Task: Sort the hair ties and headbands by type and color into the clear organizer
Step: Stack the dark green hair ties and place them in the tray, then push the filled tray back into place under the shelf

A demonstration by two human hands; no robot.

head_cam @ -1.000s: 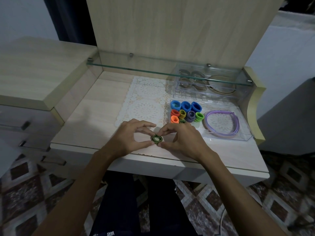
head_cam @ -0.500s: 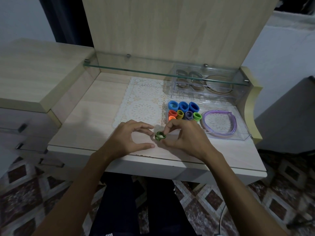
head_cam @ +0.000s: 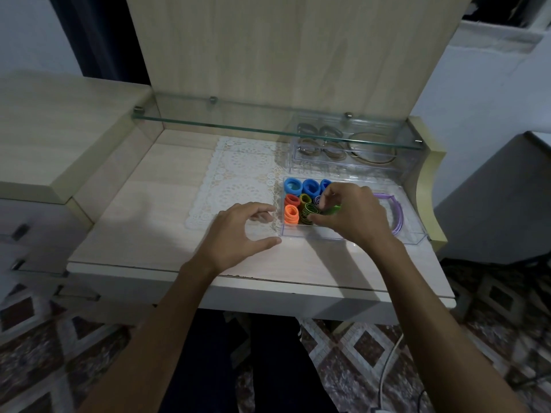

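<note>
**Hand placing a hair tie in a clear organizer**

The right hand (head_cam: 348, 214) pinches a green hair tie (head_cam: 331, 210) inside the clear organizer (head_cam: 351, 236), beside blue ties (head_cam: 301, 187), orange ties (head_cam: 291, 214) and a purple headband (head_cam: 398, 211). The left hand (head_cam: 237, 232) rests relaxed and empty on the desk (head_cam: 149, 210) near a lace mat (head_cam: 241, 174). A glass shelf (head_cam: 238, 126) overhangs a second clear box (head_cam: 343, 144) behind.

right hand (head_cam: 348, 213) pinches green hair tie (head_cam: 331, 210) | over clear organizer (head_cam: 351, 234) (left hand (head_cam: 238, 234) idle)
</note>
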